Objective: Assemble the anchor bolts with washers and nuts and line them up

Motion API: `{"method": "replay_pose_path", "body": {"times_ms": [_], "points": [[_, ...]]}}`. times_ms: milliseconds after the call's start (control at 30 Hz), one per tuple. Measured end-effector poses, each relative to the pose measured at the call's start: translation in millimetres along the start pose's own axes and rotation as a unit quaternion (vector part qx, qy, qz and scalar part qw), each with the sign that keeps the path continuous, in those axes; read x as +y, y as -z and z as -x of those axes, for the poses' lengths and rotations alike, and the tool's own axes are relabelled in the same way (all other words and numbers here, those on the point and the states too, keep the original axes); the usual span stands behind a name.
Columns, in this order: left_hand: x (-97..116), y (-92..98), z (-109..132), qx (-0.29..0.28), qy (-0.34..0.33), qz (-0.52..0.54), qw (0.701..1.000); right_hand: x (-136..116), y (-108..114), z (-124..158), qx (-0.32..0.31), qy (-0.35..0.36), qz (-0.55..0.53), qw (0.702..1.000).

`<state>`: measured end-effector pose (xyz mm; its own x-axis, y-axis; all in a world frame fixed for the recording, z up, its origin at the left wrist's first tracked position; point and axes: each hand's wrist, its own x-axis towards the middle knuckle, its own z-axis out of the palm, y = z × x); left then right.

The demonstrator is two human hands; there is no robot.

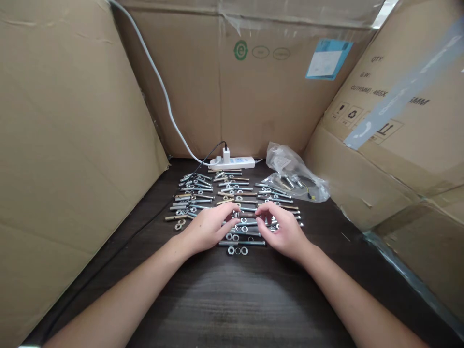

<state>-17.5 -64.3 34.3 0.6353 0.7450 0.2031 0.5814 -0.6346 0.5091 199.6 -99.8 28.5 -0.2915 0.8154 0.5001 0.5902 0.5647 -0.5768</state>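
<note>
Between my two hands, above the rows of hardware, is a dark brownish bolt [247,215]. My left hand [213,226] has its thumb and fingertips at the bolt's left end, curled round it. At the other end, the fingertips of my right hand [281,229] close on the bolt. Beneath and around the hands lie several bolts, nuts and washers in rows. Nearest to me are a long silver bolt [242,243], a hex nut [231,251] and a washer [244,251]. Brass-coloured sleeve parts [176,218] lie left of my left hand.
A white power strip [244,163] with plugs and cables stands behind the rows. A clear plastic bag [300,176] with metal parts lies at the back right. Cardboard walls [188,72] enclose the dark table [224,299] on three sides. A black cable runs along the left.
</note>
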Motion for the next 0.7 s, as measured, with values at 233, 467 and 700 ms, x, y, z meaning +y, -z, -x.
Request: {"method": "replay_pose_path", "body": {"times_ms": [233, 467, 700], "points": [[15, -3.7, 3, -0.024, -0.057, -0.021, 0.998, -12, -3, 1, -0.116, -0.038, 0.002, 0.993], [11, -5.5, 4, -0.011, -0.052, -0.016, 0.998, -10, -3, 2, -0.119, -0.042, 0.021, 0.992], [15, -2.7, 4, -0.008, -0.042, 0.003, 0.999, -8, -4, 2, -0.105, -0.037, 0.0, 0.994]]}}
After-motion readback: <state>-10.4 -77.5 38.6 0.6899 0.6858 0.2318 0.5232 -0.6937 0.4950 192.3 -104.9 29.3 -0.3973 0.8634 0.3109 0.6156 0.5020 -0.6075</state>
